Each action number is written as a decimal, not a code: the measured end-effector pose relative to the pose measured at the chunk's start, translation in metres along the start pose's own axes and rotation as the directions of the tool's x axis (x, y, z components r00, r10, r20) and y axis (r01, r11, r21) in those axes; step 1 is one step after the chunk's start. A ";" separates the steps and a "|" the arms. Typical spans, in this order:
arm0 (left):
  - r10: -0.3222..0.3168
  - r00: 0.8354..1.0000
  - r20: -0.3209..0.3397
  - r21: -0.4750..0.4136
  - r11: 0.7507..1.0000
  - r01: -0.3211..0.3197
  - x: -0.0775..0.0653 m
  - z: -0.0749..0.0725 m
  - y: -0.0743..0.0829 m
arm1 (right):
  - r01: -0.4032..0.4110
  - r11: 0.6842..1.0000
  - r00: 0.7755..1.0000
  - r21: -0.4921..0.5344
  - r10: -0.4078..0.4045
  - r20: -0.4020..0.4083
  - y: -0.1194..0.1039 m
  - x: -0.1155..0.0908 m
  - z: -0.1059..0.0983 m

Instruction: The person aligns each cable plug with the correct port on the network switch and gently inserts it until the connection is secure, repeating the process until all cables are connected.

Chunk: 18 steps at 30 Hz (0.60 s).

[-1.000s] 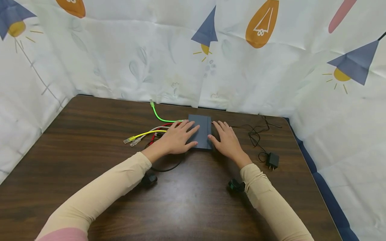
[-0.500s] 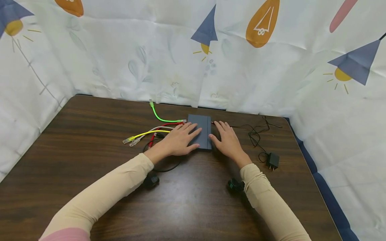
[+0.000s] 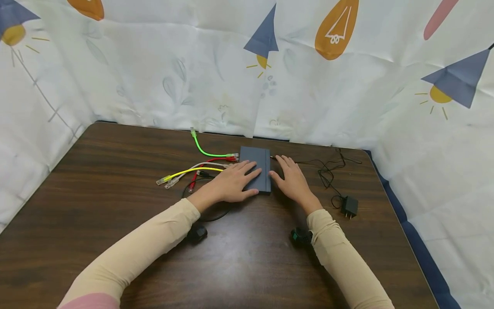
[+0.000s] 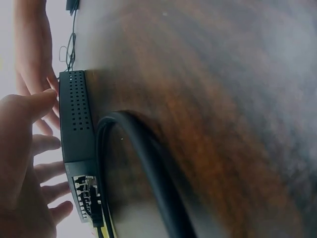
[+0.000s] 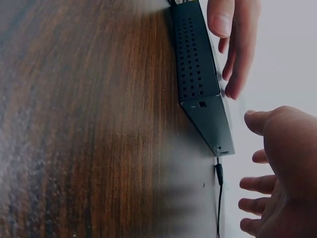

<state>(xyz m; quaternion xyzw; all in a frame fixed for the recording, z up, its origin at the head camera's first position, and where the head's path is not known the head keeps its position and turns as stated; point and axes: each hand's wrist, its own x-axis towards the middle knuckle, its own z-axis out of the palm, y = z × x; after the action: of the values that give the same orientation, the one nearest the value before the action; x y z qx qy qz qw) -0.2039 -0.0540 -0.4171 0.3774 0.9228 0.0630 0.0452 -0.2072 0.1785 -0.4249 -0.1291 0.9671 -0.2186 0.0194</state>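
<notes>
A dark blue-grey network switch (image 3: 263,166) lies flat near the table's back edge. Over its left part, my left hand (image 3: 231,183) has its fingers spread on or just above the top; contact is unclear. My right hand (image 3: 291,178) is beside the right side, fingers loosely extended, apart from the box in the right wrist view. Green (image 3: 204,152), red (image 3: 233,159), white (image 3: 201,164) and yellow (image 3: 191,172) network cables lead to the port side, partly hidden by my left hand. In the left wrist view, a black cable (image 4: 151,151) loops near the ports (image 4: 85,193).
A thin black cord (image 3: 326,175) lies tangled on the right and leads to a power adapter (image 3: 349,207). Its plug (image 5: 219,173) meets the switch's right side. A patterned white curtain (image 3: 224,77) hangs behind the brown table (image 3: 239,266).
My left hand has slid slightly right and toward me, uncovering more of the red and white cable ends beside the switch. The right hand has hardly moved.
</notes>
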 end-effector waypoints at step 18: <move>0.028 0.999 -0.045 -0.012 1.000 -0.028 0.000 0.003 -0.001 | -0.035 0.988 0.998 0.149 0.042 -0.045 0.004 0.011 0.003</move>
<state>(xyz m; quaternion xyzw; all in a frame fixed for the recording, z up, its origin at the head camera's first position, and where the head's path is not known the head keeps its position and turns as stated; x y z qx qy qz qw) -0.2041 -0.0542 -0.4197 0.3886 0.9178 0.0779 0.0258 -0.2183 0.1782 -0.4291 -0.1033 0.9506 -0.2925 0.0099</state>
